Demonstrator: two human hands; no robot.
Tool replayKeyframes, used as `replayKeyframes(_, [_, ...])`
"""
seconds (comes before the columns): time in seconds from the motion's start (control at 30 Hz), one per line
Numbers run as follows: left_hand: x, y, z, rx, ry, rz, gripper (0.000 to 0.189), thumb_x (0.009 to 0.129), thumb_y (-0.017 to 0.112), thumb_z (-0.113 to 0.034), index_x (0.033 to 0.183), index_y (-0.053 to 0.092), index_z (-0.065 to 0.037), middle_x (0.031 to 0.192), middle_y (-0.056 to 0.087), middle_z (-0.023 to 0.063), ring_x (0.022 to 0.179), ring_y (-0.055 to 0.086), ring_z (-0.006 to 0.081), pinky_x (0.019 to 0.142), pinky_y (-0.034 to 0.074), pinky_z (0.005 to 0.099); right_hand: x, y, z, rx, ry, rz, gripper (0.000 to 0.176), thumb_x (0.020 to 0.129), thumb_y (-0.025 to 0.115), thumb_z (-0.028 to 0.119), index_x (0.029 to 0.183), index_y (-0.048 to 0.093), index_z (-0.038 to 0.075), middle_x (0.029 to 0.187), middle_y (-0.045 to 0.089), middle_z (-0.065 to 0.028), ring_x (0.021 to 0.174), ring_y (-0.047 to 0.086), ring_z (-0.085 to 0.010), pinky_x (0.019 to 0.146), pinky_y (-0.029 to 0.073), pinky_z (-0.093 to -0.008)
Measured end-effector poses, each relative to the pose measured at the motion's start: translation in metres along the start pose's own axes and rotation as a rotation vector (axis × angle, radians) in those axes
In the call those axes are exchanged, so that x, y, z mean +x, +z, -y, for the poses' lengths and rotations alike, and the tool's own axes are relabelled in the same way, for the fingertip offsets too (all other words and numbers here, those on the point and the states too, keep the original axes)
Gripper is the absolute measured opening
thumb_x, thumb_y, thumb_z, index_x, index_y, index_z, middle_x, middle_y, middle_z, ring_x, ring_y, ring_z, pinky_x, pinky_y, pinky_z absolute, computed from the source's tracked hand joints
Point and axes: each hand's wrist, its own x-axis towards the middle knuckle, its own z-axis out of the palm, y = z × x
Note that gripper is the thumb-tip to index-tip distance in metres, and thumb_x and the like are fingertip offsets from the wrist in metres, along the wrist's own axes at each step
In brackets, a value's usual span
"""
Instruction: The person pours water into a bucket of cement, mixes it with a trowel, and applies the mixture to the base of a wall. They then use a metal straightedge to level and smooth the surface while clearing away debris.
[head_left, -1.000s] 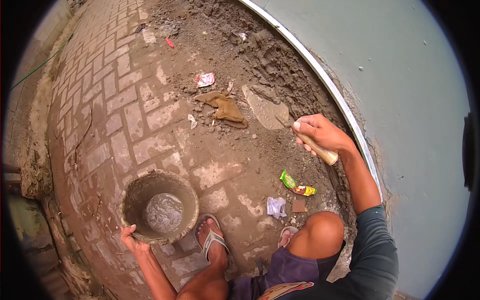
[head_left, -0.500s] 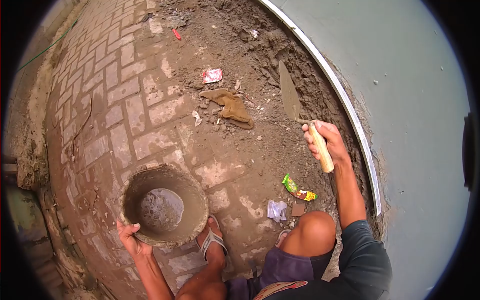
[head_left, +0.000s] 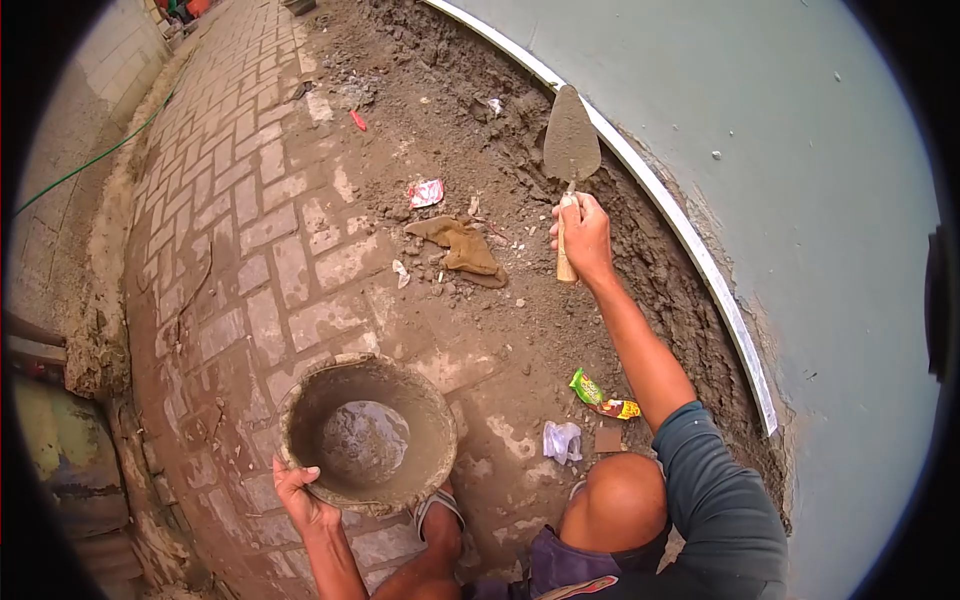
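My left hand (head_left: 303,498) grips the rim of a round, mortar-smeared bucket (head_left: 432,420), thumb over the edge and fingers beneath. Grey wet mortar (head_left: 366,440) lies in its bottom. My right hand (head_left: 583,232) is closed around the wooden handle of a pointed trowel (head_left: 571,138). The trowel's broad blade faces up towards me, its tip reaching the white straight strip (head_left: 690,222) that runs along the foot of the grey wall (head_left: 770,200). Below the strip, a band of rough dark mortar and soil (head_left: 650,235) lies beside the blade.
Brick paving (head_left: 255,250) stretches away on the left. A brown rag (head_left: 462,250), a red-and-white wrapper (head_left: 426,193), a green-and-yellow wrapper (head_left: 600,396) and a crumpled clear plastic bag (head_left: 562,441) litter the dirt. A green hose (head_left: 95,160) runs along the far-left wall.
My right hand has moved up and left with the trowel, turning its blade flat towards me near the strip. The bucket and my left hand appear shifted right as the view moved.
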Motion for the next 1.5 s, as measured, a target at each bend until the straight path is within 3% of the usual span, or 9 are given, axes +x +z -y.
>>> replayKeyframes(0.4, [0.01,-0.022,-0.011,0.019,0.114,-0.117,0.044,0.056,0.046,0.014,0.097,0.052,0.001,0.097,0.065,0.0153,0.085,0.066,0.0278,0.082,0.057,0.0374,0.097,0.088,0.017,0.224,0.107,-0.024,0.028,0.092,0.062,0.024,0.096,0.052,-0.002,0.074,0.06,-0.008,0.053,0.062,-0.0143,0.043,0.053,-0.0289])
replayKeyframes(0.53, [0.035,-0.006,-0.001,0.021,0.115,-0.081,0.04,0.056,0.048,0.017,0.092,0.052,0.0,0.092,0.065,0.0145,0.08,0.066,0.0263,0.076,0.057,0.036,0.016,0.056,0.036,0.414,0.073,0.362,0.025,0.093,0.06,0.021,0.101,0.052,-0.002,0.085,0.06,-0.0069,0.058,0.059,-0.0107,0.047,0.051,-0.0257])
replayKeyframes(0.67, [0.058,0.022,0.018,0.015,0.08,0.03,0.037,0.059,0.05,0.017,0.09,0.051,-0.002,0.089,0.066,0.013,0.076,0.066,0.0238,0.074,0.057,0.0349,-0.078,0.005,0.062,-0.096,-0.04,0.723,0.03,0.094,0.06,0.021,0.107,0.054,-0.005,0.079,0.063,-0.0107,0.065,0.065,-0.0168,0.059,0.055,-0.0326])
replayKeyframes(0.73, [0.06,0.047,0.031,0.023,0.045,0.112,0.035,0.061,0.052,0.017,0.09,0.051,-0.003,0.089,0.066,0.0123,0.077,0.066,0.0228,0.074,0.057,0.0338,-0.104,-0.009,0.061,-0.567,-0.618,1.083,0.03,0.091,0.06,0.021,0.102,0.055,-0.007,0.083,0.065,-0.0185,0.066,0.067,-0.0311,0.056,0.054,-0.0384])
replayKeyframes(0.83, [0.048,0.083,0.052,0.017,-0.029,0.233,0.037,0.064,0.055,0.017,0.096,0.055,-0.001,0.089,0.066,0.0112,0.077,0.066,0.0212,0.073,0.056,0.0327,-0.144,0.002,0.065,-1.032,-0.598,1.016,0.033,0.084,0.06,0.016,0.104,0.06,-0.01,0.084,0.067,-0.0246,0.078,0.07,-0.0363,0.065,0.055,-0.0434])
replayKeyframes(1.03, [0.035,0.141,0.114,-0.029,-0.219,0.433,0.04,0.065,0.056,0.017,0.102,0.054,0.001,0.093,0.065,0.0096,0.076,0.064,0.0186,0.072,0.056,0.0305,-0.198,-0.042,0.081,-1.071,-0.418,1.088,0.018,0.078,0.058,0.007,0.087,0.064,-0.007,0.084,0.066,-0.0255,0.075,0.069,-0.0369,0.061,0.055,-0.0439])
replayKeyframes(1.2, [0.001,0.175,0.152,-0.036,-0.344,0.649,0.032,0.063,0.056,0.016,0.091,0.053,0.0,0.098,0.065,0.0095,0.082,0.062,0.0161,0.072,0.053,0.0281,-0.206,-0.104,0.079,-1.451,-0.307,0.573,0.009,0.076,0.06,0.007,0.077,0.067,0.001,0.083,0.066,-0.019,0.073,0.067,-0.0361,0.068,0.056,-0.0444])
replayKeyframes(1.37, [-0.04,0.204,0.171,0.086,-0.448,0.85,0.033,0.062,0.058,0.015,0.089,0.052,-0.001,0.108,0.065,0.0125,0.088,0.062,0.0162,0.075,0.052,0.0277,-0.259,-0.125,0.082,-1.239,-0.046,0.801,0.011,0.079,0.058,0.008,0.077,0.065,0.001,0.083,0.066,-0.0191,0.075,0.066,-0.0371,0.07,0.055,-0.0455])
replayKeyframes(1.5, [-0.069,0.208,0.181,0.105,-0.637,1.011,0.033,0.061,0.056,0.015,0.09,0.051,0.0,0.107,0.064,0.0153,0.089,0.064,0.0202,0.081,0.053,0.0305,-0.292,-0.151,0.126,-1.138,0.178,0.604,0.016,0.084,0.055,0.013,0.078,0.061,-0.001,0.085,0.064,-0.0222,0.08,0.065,-0.0386,0.069,0.053,-0.0468])
